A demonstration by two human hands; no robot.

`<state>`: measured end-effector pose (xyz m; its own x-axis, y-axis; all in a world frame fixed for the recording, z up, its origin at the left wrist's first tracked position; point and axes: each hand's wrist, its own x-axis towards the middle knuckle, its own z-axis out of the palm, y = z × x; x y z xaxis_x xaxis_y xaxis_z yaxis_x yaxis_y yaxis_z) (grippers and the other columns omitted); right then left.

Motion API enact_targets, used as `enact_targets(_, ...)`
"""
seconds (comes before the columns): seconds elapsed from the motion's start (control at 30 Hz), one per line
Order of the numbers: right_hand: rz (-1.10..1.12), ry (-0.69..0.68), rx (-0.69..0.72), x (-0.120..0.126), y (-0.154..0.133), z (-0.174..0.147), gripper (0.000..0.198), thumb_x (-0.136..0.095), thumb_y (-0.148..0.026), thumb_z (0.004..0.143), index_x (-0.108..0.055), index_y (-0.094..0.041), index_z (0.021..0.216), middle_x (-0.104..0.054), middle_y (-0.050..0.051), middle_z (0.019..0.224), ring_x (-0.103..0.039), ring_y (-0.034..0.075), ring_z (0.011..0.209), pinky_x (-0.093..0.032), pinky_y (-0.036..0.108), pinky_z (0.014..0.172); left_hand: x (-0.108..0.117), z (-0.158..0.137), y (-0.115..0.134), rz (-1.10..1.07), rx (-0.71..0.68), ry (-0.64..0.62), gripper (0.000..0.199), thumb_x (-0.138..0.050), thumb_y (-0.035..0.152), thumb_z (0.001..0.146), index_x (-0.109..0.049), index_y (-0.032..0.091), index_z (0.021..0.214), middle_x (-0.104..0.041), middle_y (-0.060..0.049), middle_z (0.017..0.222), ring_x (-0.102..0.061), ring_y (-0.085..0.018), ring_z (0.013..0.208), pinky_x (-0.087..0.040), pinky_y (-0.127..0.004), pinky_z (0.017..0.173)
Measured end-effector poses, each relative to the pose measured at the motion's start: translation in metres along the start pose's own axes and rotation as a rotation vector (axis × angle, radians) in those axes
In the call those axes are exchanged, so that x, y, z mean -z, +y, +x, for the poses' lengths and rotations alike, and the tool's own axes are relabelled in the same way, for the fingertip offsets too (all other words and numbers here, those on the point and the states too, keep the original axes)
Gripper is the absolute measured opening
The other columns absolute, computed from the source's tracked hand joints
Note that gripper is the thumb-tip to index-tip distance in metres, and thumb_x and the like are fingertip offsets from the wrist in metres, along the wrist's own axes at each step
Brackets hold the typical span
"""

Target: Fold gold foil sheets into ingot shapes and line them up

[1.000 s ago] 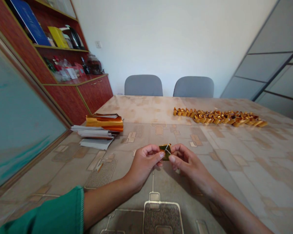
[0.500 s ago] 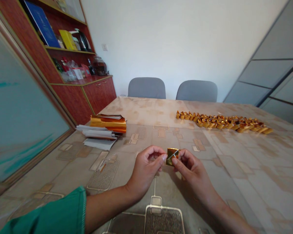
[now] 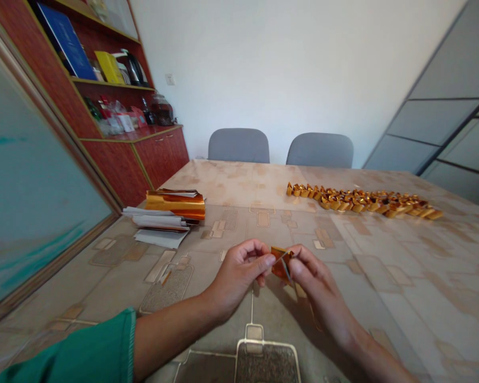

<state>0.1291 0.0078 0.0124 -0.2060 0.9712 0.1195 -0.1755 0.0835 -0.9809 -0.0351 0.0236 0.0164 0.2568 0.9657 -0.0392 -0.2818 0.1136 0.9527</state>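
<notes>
Our left hand (image 3: 240, 272) and right hand (image 3: 318, 277) pinch folded gold paper (image 3: 278, 271) in their fingers (image 3: 268, 259), probably to hold it steady

- Rectangular table (image 3: 227, 186): beige and taupe, patterned with rounded rectangles in tan, brown and speckled dark grey, outlined in pale gold.
- Small folded foil-paper piece (image 3: 280, 271) above the table's near part: shiny orange-gold, crossed by greyish strips.
- Rows of folded foil shapes (image 3: 363, 201) at the table's far right: gold with dark amber shadows.
- Stack of folded paper sheets (image 3: 157, 219) on the table's left: bright orange-gold and pale grey.
- Short cloth sleeve (image 3: 75, 351) at the table's near left: plain green.
- Two round-cornered chair backs (image 3: 238, 145) behind the table: plain grey.
- Wooden cabinet (image 3: 114, 162) beyond the table's left: reddish brown, yellowish edging.
</notes>
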Motion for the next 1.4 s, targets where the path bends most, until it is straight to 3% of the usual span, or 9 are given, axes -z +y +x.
enact_targets(0.13, 0.271, -0.070, -0.134, 0.002, -0.005, -0.003, 0.045, -0.049, -0.059, 0.095, -0.069, -0.018, 0.092, -0.056, 0.003, 0.077, -0.050, 0.019, 0.073, -0.041, 0.032, 0.068, 0.002, 0.000, 0.006, -0.107, 0.044, -0.105, 0.033, -0.081, 0.039, 0.074, -0.058, 0.016, 0.079, -0.055, 0.004, 0.062, -0.041, -0.006, 0.049, -0.026, -0.020, 0.048)
enact_targets(0.23, 0.307, -0.103, -0.180, 0.002, -0.007, -0.004, 0.037, -0.059, -0.051, 0.093, -0.067, -0.017, 0.080, -0.054, 0.001, 0.072, -0.046, 0.015, 0.067, -0.038, 0.028, 0.064, 0.003, 0.000, 0.009, -0.161, 0.076, -0.181, 0.038, -0.086, 0.042, 0.069, -0.060, 0.016, 0.079, -0.060, 0.001, 0.071, -0.049, -0.009, 0.059, -0.030, -0.022, 0.055)
enact_targets(0.33, 0.323, -0.139, -0.220, 0.002, -0.009, -0.005, 0.040, -0.066, -0.050, 0.089, -0.061, -0.017, 0.067, -0.050, -0.002, 0.062, -0.042, 0.012, 0.059, -0.035, 0.025, 0.058, 0.004, 0.000, 0.009, -0.166, 0.141, -0.190, 0.041, -0.088, 0.042, 0.066, -0.060, 0.015, 0.076, -0.056, 0.003, 0.066, -0.043, -0.007, 0.055, -0.023, -0.021, 0.052)
enact_targets(0.47, 0.382, -0.166, -0.273, 0.002, -0.011, -0.005, 0.038, -0.070, -0.049, 0.087, -0.061, -0.017, 0.069, -0.045, -0.005, 0.056, -0.038, 0.010, 0.053, -0.035, 0.023, 0.054, 0.006, 0.000, 0.007, -0.240, 0.238, -0.259, 0.040, -0.089, 0.040, 0.066, -0.061, 0.014, 0.076, -0.054, 0.003, 0.067, -0.034, -0.004, 0.052, -0.014, -0.021, 0.048)
enact_targets(0.67, 0.475, -0.237, -0.340, 0.002, -0.014, -0.008, 0.031, -0.075, -0.043, 0.084, -0.062, -0.017, 0.073, -0.045, -0.007, 0.049, -0.036, 0.007, 0.046, -0.039, 0.019, 0.050, 0.003, -0.005, 0.009, -0.340, 0.334, -0.353, 0.043, -0.091, 0.042, 0.063, -0.063, 0.013, 0.078, -0.054, 0.002, 0.068, -0.035, -0.005, 0.053, -0.013, -0.020, 0.046)
enact_targets(0.87, 0.530, -0.302, -0.356, 0.004, -0.014, -0.009, 0.024, -0.073, -0.040, 0.088, -0.064, -0.018, 0.082, -0.044, -0.012, 0.039, -0.021, 0.004, 0.032, -0.032, 0.015, 0.037, -0.002, -0.010, 0.013, -0.394, 0.372, -0.373, 0.043, -0.093, 0.039, 0.061, -0.064, 0.013, 0.079, -0.049, 0.004, 0.067, -0.027, -0.003, 0.052, -0.012, -0.017, 0.044)
enact_targets(1.03, 0.509, -0.314, -0.333, 0.005, -0.018, -0.010, 0.026, -0.072, -0.042, 0.088, -0.067, -0.017, 0.086, -0.050, -0.011, 0.041, -0.021, 0.002, 0.031, -0.031, 0.013, 0.035, -0.002, -0.010, 0.016, -0.405, 0.360, -0.360, 0.039, -0.091, 0.038, 0.065, -0.061, 0.013, 0.074, -0.045, 0.005, 0.063, -0.023, -0.003, 0.051, -0.011, -0.017, 0.044)
enact_targets(1.17, 0.534, -0.341, -0.355, 0.005, -0.022, -0.010, 0.030, -0.072, -0.043, 0.088, -0.070, -0.016, 0.100, -0.044, -0.013, 0.039, -0.018, 0.002, 0.030, -0.029, 0.012, 0.033, 0.000, -0.008, 0.016, -0.393, 0.356, -0.363, 0.035, -0.088, 0.034, 0.069, -0.062, 0.013, 0.076, -0.042, 0.005, 0.063, -0.022, -0.004, 0.052, -0.012, -0.018, 0.044)
enact_targets(1.4, 0.633, -0.268, -0.364, 0.007, -0.021, -0.007, 0.020, -0.074, -0.033, 0.088, -0.068, -0.016, 0.081, -0.038, -0.014, 0.041, -0.014, 0.002, 0.032, -0.029, 0.011, 0.032, -0.004, -0.011, 0.015, -0.502, 0.433, -0.353, 0.034, -0.089, 0.029, 0.070, -0.064, 0.011, 0.086, -0.041, 0.005, 0.069, -0.026, -0.003, 0.055, -0.015, -0.013, 0.044)
